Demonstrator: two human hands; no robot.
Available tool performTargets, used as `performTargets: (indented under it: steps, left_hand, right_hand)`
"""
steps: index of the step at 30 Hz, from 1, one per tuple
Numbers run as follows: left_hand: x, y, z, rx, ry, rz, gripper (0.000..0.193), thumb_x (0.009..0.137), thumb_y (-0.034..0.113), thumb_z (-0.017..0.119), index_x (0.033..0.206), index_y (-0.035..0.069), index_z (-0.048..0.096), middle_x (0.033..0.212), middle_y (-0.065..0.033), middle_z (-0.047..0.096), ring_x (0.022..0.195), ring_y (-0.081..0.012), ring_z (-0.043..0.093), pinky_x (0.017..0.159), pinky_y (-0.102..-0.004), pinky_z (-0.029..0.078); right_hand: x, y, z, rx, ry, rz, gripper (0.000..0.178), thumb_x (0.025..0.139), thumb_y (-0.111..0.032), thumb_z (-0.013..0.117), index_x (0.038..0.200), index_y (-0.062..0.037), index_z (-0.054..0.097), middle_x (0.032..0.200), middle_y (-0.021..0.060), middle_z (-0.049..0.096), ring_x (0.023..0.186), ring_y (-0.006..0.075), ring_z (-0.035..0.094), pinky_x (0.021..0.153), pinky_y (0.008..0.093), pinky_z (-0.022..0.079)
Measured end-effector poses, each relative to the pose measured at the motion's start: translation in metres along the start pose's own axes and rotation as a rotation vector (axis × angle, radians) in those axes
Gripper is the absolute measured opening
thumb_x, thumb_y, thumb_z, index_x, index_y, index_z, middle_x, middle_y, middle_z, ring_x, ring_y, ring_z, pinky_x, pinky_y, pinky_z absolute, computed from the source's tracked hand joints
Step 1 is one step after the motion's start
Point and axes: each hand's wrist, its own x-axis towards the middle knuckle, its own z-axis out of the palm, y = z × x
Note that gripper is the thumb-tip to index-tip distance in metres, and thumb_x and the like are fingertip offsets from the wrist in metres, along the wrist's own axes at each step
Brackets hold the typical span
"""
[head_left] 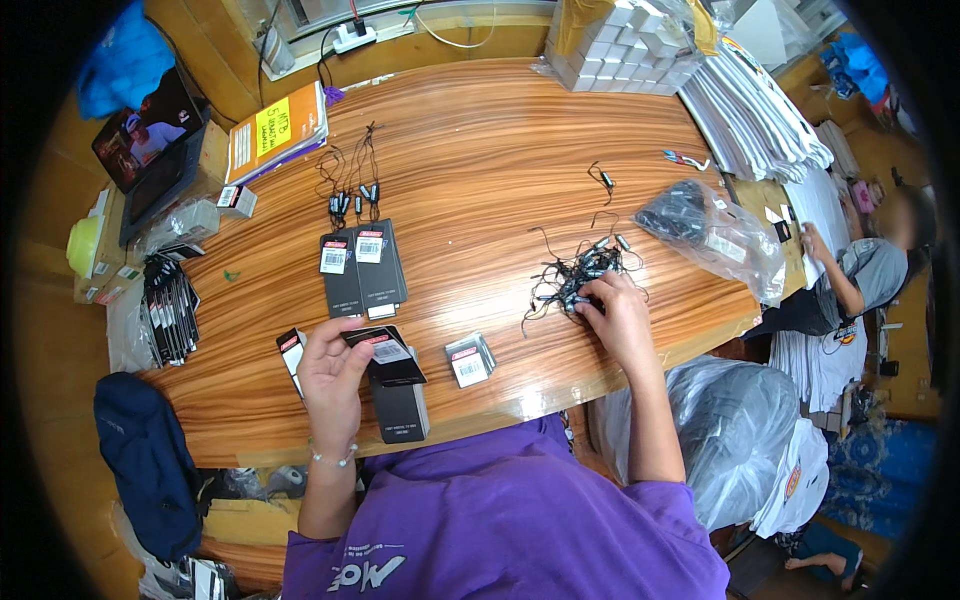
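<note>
My left hand (335, 385) is closed on a black hang tag (392, 348) with a white barcode label, pinched between thumb and fingers. Under it on the table lies a stack of black tags (402, 418), and beside the wrist another labelled tag (292, 357). My right hand (622, 318) has its fingers bent into a tangled pile of black tag strings (560, 275) with small plastic ends, pinching at the pile; exactly what sits between the fingertips is hidden. Between the hands is a small stack of barcode labels (466, 368).
Stacked tags with strings (380, 270) lie farther left. A clear bag of black strings (690, 225) is at the right; small white boxes (625, 50) and folded white garments (755, 115) stand behind. A laptop (160, 160) plays at far left. Another person (865, 275) is at the right.
</note>
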Motion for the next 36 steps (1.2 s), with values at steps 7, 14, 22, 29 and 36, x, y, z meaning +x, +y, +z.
performTargets:
  steps: [7, 14, 22, 29, 36]
  left_hand:
    - [0.004, 0.009, 0.022, 0.057, -0.225, -0.101, 0.012, 0.083, -0.008, 0.055, 0.095, -0.006, 0.057, 0.09, -0.0133, 0.064, 0.084, -0.017, 0.063, 0.075, -0.0241, 0.05]
    - [0.029, 0.004, 0.089, 0.292, -0.713, 0.005, 0.011, 0.083, 0.002, 0.058, 0.091, -0.002, 0.064, 0.091, -0.0104, 0.065, 0.079, -0.016, 0.062, 0.071, -0.026, 0.049]
    - [0.054, -0.024, 0.133, 0.395, -0.784, -0.067, 0.013, 0.083, 0.009, 0.061, 0.093, 0.003, 0.066, 0.085, -0.007, 0.066, 0.077, -0.0134, 0.061, 0.072, -0.0258, 0.047]
    - [0.038, -0.016, 0.127, 0.58, -0.889, 0.052, 0.016, 0.082, 0.012, 0.061, 0.091, 0.0, 0.066, 0.082, -0.011, 0.067, 0.072, -0.0152, 0.063, 0.068, -0.0263, 0.048]
    - [0.039, -0.017, 0.115, 0.581, -0.787, 0.052, 0.015, 0.082, 0.01, 0.06, 0.09, -0.001, 0.065, 0.083, -0.0121, 0.067, 0.074, -0.0149, 0.063, 0.069, -0.0267, 0.048]
  right_hand:
    - [0.01, 0.008, -0.012, 1.035, 0.105, 0.319, 0.009, 0.076, 0.0, 0.064, 0.08, -0.0035, 0.056, 0.072, 0.0012, 0.057, 0.068, 0.0093, 0.054, 0.065, 0.0232, 0.043]
    - [0.027, -0.044, -0.016, 1.441, 0.29, 0.164, 0.017, 0.08, 0.003, 0.059, 0.097, -0.0008, 0.058, 0.076, 0.0067, 0.063, 0.072, 0.0122, 0.061, 0.069, 0.0231, 0.048]
    - [0.03, -0.059, -0.012, 1.473, 0.24, 0.233, 0.011, 0.08, 0.005, 0.06, 0.09, 0.0004, 0.058, 0.082, 0.0099, 0.065, 0.077, 0.0141, 0.063, 0.072, 0.0242, 0.05]
    - [0.046, -0.019, -0.022, 1.692, 0.388, 0.207, 0.01, 0.082, 0.001, 0.058, 0.092, -0.0033, 0.056, 0.083, 0.0114, 0.063, 0.075, 0.0169, 0.059, 0.071, 0.0267, 0.048]
    - [0.063, -0.022, -0.036, 2.115, 0.314, 0.198, 0.017, 0.087, -0.004, 0.055, 0.103, -0.0036, 0.051, 0.088, 0.011, 0.061, 0.08, 0.0185, 0.06, 0.078, 0.0313, 0.049]
